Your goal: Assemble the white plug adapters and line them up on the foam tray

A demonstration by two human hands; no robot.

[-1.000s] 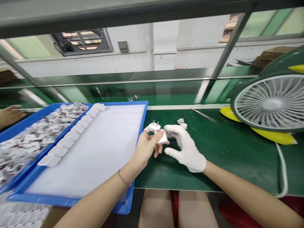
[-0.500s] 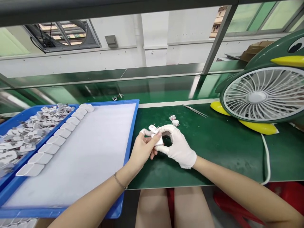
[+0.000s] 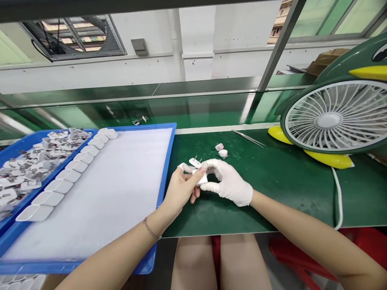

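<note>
Both hands meet over the green work surface (image 3: 272, 189), just right of a blue tray. My left hand (image 3: 180, 189), bare with a white finger cot on the forefinger, and my right hand (image 3: 228, 182), in a white glove, together pinch a small white plug adapter (image 3: 199, 173). Its two metal prongs point up and away from me. Two more small white parts (image 3: 221, 150) lie on the surface a little beyond the hands.
The blue tray (image 3: 165, 169) has a white liner and a row of white adapter shells (image 3: 65, 176) along its left side. A second blue tray (image 3: 27, 169) holds several loose parts. Tweezers (image 3: 248, 138) and a green penguin-shaped fan (image 3: 335, 121) stand at the right.
My hands closed together on the adapter; the gloved right hand went from spread fingers to pinching it. The view shifted, so everything sits slightly further left and higher.
</note>
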